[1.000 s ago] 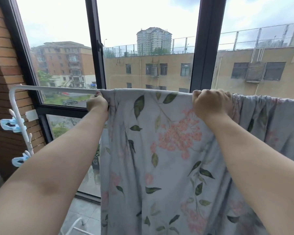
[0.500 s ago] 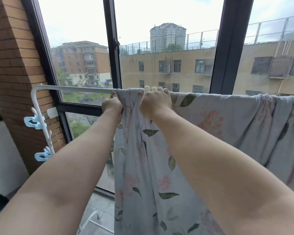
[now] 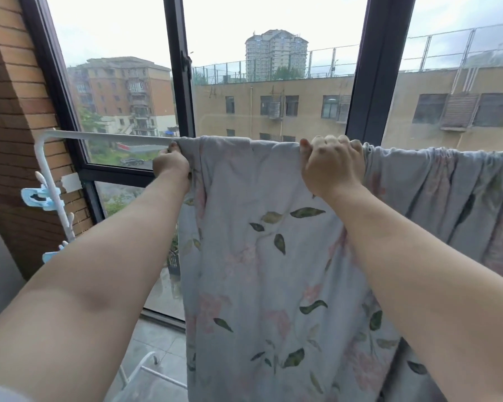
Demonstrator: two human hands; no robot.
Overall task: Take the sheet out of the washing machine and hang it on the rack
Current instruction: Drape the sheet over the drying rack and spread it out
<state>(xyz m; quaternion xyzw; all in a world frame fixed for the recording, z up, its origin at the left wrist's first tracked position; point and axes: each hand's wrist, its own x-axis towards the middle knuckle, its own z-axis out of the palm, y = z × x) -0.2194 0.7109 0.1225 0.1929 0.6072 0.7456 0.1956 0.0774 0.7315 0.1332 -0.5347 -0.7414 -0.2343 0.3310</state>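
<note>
Pale blue-grey sheet, green leaves, pink blossoms; white rack; light-blue clips.

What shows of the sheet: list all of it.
The sheet is pale blue-grey cloth, thin and creased, printed with green leaves and faded pink blossoms. It hangs draped over the white rack, fairly flat between the hands and bunched into folds to the right. Its lower end runs out of view. The left hand grips its left edge just under the bar; the right hand curls over its top fold.
</note>
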